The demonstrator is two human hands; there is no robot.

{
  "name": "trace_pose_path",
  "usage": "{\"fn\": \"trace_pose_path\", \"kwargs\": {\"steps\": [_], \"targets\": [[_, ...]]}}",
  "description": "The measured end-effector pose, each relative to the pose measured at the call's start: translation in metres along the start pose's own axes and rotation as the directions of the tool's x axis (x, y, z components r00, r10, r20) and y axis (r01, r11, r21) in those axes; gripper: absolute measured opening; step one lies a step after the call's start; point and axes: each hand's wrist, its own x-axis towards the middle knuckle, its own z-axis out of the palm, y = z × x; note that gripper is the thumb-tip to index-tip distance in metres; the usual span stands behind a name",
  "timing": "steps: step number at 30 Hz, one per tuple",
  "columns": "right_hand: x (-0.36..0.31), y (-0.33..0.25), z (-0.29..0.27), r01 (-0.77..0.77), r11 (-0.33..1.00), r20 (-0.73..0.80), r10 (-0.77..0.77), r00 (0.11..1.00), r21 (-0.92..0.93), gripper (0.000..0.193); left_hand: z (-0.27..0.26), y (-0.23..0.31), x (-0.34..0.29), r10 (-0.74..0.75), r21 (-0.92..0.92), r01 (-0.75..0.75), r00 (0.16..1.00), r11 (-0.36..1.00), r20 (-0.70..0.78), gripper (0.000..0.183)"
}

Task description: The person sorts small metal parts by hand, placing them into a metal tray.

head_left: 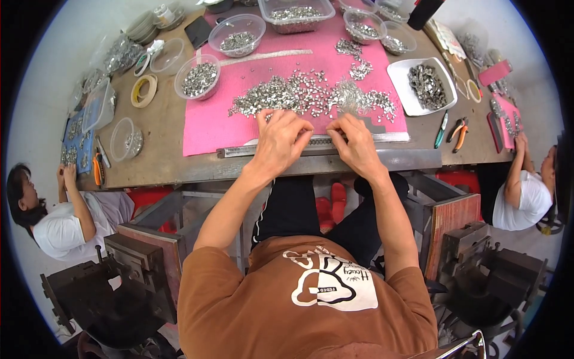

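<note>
- The left hand (281, 140) and right hand (357, 143) press curled fingers side by side onto a long metal strip (239, 151) at the near edge of the bench (161, 137); what the fingertips pinch cannot be told.
- Small silver metal pieces (305, 93) lie heaped just beyond, on a pink mat (209, 128).
- Clear plastic bowls (197, 76) and a white tray (418, 84) hold more pieces.
- Orange-handled pliers (459, 133) lie to the right.

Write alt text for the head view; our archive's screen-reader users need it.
A person's left hand and right hand press on a metal strip at the near edge of a pink mat strewn with small silver metal parts. Clear bowls of parts, a white tray and pliers lie around.
</note>
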Motion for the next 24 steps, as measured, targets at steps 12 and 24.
{"fn": "trace_pose_path", "kwargs": {"steps": [12, 24], "targets": [[-0.018, -0.013, 0.016, 0.112, 0.993, -0.084, -0.113, 0.99, -0.02, 0.015, 0.007, 0.004, -0.02, 0.018, -0.07, -0.02, 0.999, 0.997, -0.027, 0.013], [0.01, 0.018, 0.005, -0.064, 0.996, -0.115, 0.058, 0.992, -0.054, 0.012, 0.015, 0.009, -0.014, 0.008, 0.036, -0.006, 0.999, 0.999, -0.047, 0.018]]}}
